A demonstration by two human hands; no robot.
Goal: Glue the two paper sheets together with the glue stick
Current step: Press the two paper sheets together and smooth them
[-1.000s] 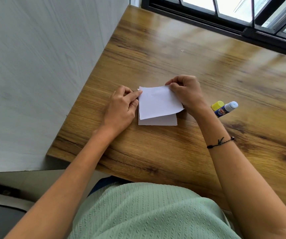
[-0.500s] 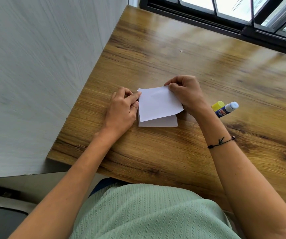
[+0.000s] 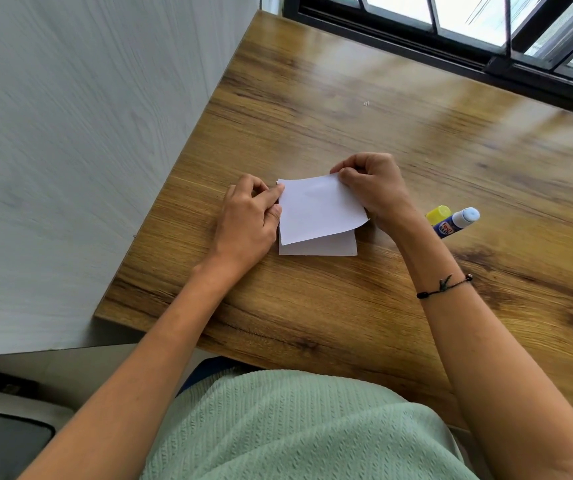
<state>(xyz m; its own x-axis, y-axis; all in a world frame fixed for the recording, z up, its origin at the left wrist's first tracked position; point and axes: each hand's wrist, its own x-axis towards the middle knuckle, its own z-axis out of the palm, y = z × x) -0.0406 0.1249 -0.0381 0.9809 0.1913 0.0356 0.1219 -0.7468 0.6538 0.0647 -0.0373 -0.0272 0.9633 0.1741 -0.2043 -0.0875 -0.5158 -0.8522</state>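
Note:
A small white upper paper sheet [image 3: 319,207] lies skewed over a lower white sheet [image 3: 326,247] that rests flat on the wooden table [image 3: 347,306]. My left hand [image 3: 250,220] pinches the upper sheet's far left corner and left edge. My right hand [image 3: 375,188] pinches its far right corner. The near right corner of the upper sheet curls up a little. An uncapped glue stick [image 3: 456,221] with a blue label lies on the table just right of my right wrist, and its yellow cap [image 3: 438,213] sits beside it.
A grey wall [image 3: 88,150] runs along the table's left edge. A dark window frame [image 3: 451,46] borders the far edge. A tiny scrap [image 3: 365,103] lies on the far tabletop. The table's near edge is against my green top.
The two hands have kept their hold on the upper sheet. The sheet has barely shifted over the lower one.

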